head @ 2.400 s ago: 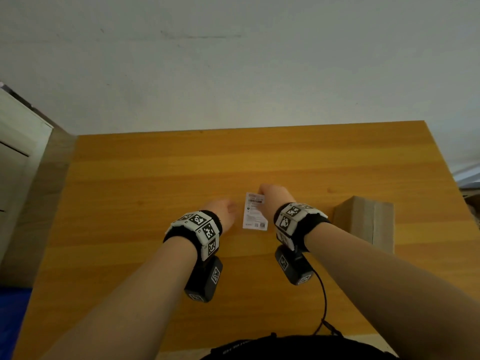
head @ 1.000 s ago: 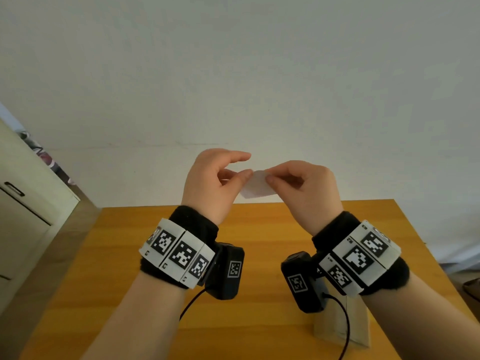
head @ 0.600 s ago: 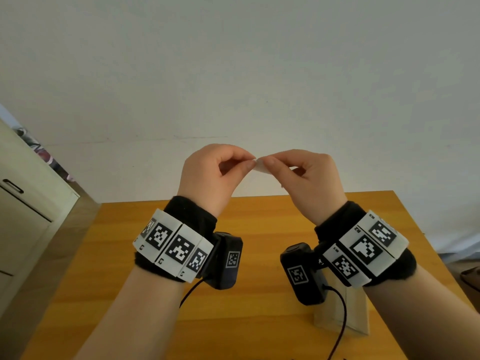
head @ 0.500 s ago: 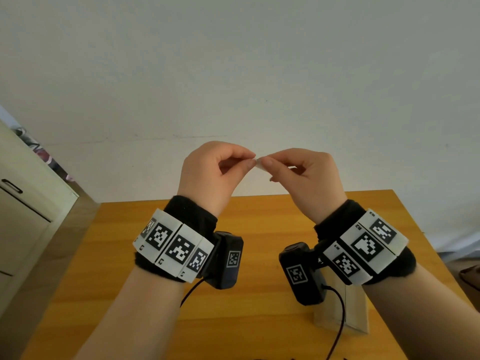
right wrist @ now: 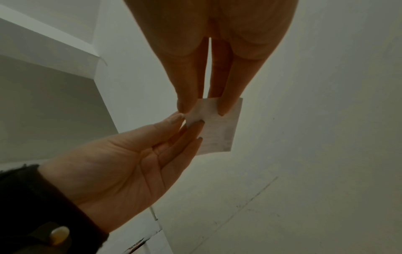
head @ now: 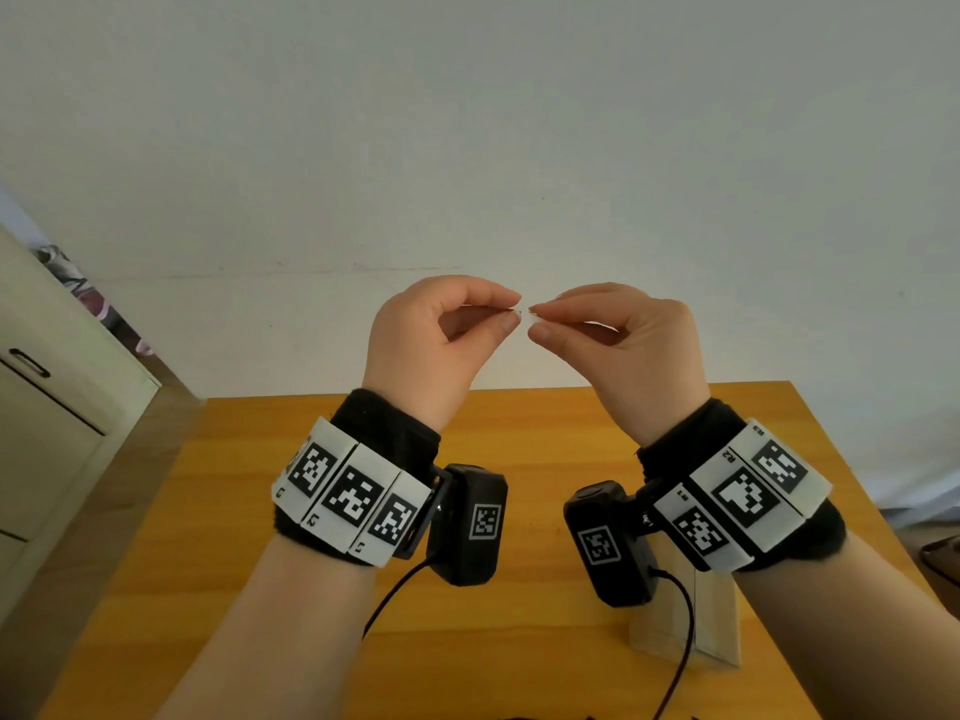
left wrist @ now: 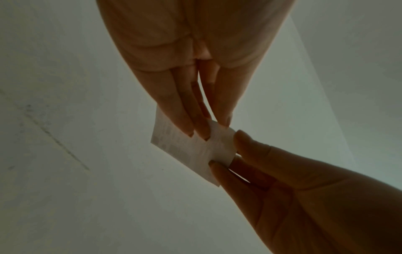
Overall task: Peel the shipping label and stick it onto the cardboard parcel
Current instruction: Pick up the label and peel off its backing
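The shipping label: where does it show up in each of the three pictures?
Head: shipping label edge-on, a sliver between the fingertips, centre.
Left wrist: label, centre, broad face showing.
Right wrist: label, centre.
Shared landmark: left hand and right hand pinching it.

The left hand [left wrist: 187,68] pinches the top edge of a small white label [left wrist: 191,147]; the right hand [left wrist: 304,197] pinches its lower corner, against a pale wall [left wrist: 65,189].
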The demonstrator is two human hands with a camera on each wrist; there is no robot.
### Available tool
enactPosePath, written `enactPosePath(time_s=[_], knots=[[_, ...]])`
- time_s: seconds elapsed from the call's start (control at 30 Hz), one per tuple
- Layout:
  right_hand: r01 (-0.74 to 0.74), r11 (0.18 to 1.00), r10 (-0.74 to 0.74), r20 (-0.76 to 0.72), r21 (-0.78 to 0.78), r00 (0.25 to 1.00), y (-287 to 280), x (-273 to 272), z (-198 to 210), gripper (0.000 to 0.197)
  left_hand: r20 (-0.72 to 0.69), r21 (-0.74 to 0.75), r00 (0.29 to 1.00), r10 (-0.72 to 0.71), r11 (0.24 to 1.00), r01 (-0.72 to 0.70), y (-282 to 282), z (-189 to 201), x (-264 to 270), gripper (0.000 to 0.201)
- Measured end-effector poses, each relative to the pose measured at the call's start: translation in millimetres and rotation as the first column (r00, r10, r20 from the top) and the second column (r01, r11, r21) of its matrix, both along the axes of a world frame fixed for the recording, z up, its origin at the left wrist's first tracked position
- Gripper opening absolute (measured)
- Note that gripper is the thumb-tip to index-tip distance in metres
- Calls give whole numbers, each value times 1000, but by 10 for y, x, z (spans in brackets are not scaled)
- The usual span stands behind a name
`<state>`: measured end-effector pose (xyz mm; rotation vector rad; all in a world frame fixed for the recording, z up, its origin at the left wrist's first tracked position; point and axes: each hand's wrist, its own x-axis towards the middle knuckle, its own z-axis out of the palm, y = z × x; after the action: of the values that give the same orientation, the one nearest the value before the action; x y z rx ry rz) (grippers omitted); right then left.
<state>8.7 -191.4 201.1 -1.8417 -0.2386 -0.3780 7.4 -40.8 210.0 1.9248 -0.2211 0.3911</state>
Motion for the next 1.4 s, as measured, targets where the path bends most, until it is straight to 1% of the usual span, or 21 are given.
enactPosePath(time_s=[0.07, 0.17, 0.2, 0.27, 0.33, 0.37, 0.5, 0.7, 0.8, 0.83, 0.87, 0.93, 0.97, 1.0, 1.07, 1.17, 1.3, 1.4], knots=[[16, 1000, -16, 8, -1, 1000, -7, 1, 3, 10, 9, -22, 1000, 13, 1000, -13, 1, -4, -10, 13], [46, 999, -46, 29, -11, 999, -9, 4, 6, 7, 49, -68, 995, 88, 994, -84, -14, -6, -23, 15], [55, 998, -55, 35, -16, 998, -8, 6, 5, 7, 35, -99, 995, 88, 992, -85, -24, -4, -28, 14], [58, 998, -57, 42, -24, 998, -3, 7, 3, 7, -58, -143, 998, 6, 990, -14, -42, 6, -36, 6], [48, 997, -43, 69, -61, 997, 6, 2, -5, 7, -143, -116, 987, -80, 991, 63, -54, 11, -39, 12], [43, 995, -35, 87, -86, 996, 11, -2, -9, 8, -161, -107, 982, -102, 991, 85, -57, 5, -33, 15], [31, 991, -14, 134, -127, 991, 27, -22, -21, 11, -170, -127, 980, -108, 988, 87, -59, 4, -17, 20], [32, 984, -6, 145, -176, 989, 50, -73, -21, 13, -181, -121, 976, -122, 987, 101, -46, -14, -6, 19], [45, 986, -27, 115, -159, 993, 51, -72, -3, 14, -145, -82, 985, -96, 993, 84, -60, -24, -20, 12], [55, 988, -41, 96, -145, 995, 41, -66, 0, 14, -103, -51, 993, -60, 997, 55, -52, -37, -16, 7], [63, 989, -53, 79, -132, 995, 31, -58, -1, 14, -58, -11, 998, -21, 1000, 20, -39, -45, -9, 9], [60, 991, -54, 56, -117, 997, 12, -50, -1, 14, 16, 85, 1000, 10, 996, -12, 4, -64, 17, 28], [48, 993, -43, 48, -110, 998, 8, -51, 4, 14, 36, 128, 999, -9, 992, 4, 17, -66, 28, 34], [36, 994, -32, 40, -104, 999, 9, -54, 9, 13, 48, 164, 998, -36, 986, 28, 24, -55, 30, 34], [13, 995, -10, 26, -97, 1000, 12, -65, 22, 12, 50, 210, 997, -65, 976, 53, 23, -27, 16, 24], [-25, 996, 24, -11, -89, 1000, 3, -71, 31, 12, -5, 209, 997, -80, 975, 79, 34, 11, 2, 11], [-140, 990, 143, -156, 30, 977, -33, -64, 60, 17, -43, 222, 993, -108, 968, 115, 91, 25, 7, 10], [-180, 983, 175, -178, -16, 968, -58, -54, 71, 12, -50, 220, 990, -131, 966, 139, 117, 30, -11, 10]])
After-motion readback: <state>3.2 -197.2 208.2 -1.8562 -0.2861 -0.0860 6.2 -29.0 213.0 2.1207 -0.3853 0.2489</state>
